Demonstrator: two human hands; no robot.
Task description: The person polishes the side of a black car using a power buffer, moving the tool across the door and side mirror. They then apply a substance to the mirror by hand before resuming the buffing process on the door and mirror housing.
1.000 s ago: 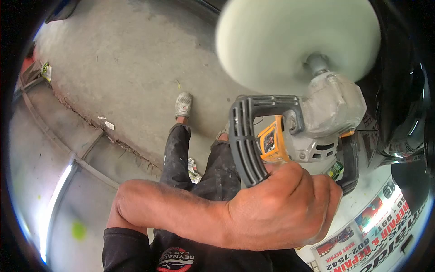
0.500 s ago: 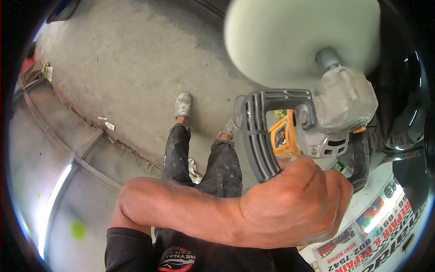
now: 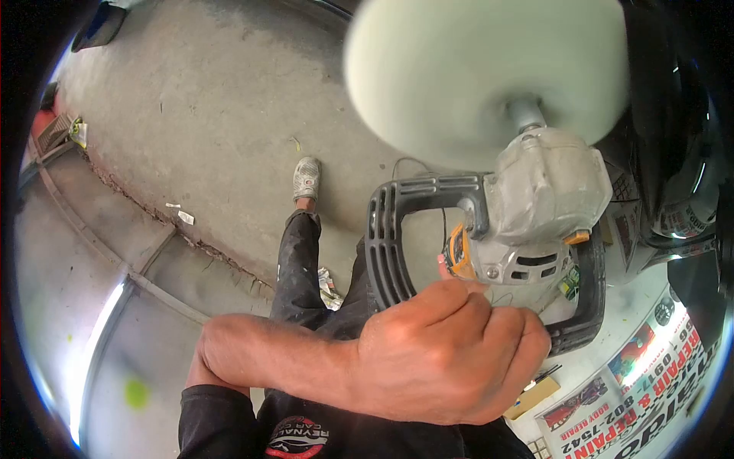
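Observation:
My left hand (image 3: pixel 451 352) is closed around the lower bar of the black loop handle (image 3: pixel 390 237) of a polisher (image 3: pixel 547 180), its back towards the camera. Above the grey metal head, a wide pale pad (image 3: pixel 474 76) is blurred, its shaft at the pad's middle. Behind the loop, a fingertip (image 3: pixel 443 266) shows beside the orange part (image 3: pixel 459 252) of the tool; whose hand it belongs to is unclear. Apart from that, my right hand cannot be made out.
Dark glossy panels (image 3: pixel 692 168) curve along the right edge. A printed sign (image 3: pixel 634 382) lies at the lower right. Below is concrete floor (image 3: pixel 222 99), with my shoe (image 3: pixel 306 180) and paper scraps (image 3: pixel 185 217). A metal-framed sheet (image 3: pixel 84 283) is at the left.
The polisher and my left hand have moved left and slightly down. More of the handle's right side shows, and my right foot is now hidden behind the tool.

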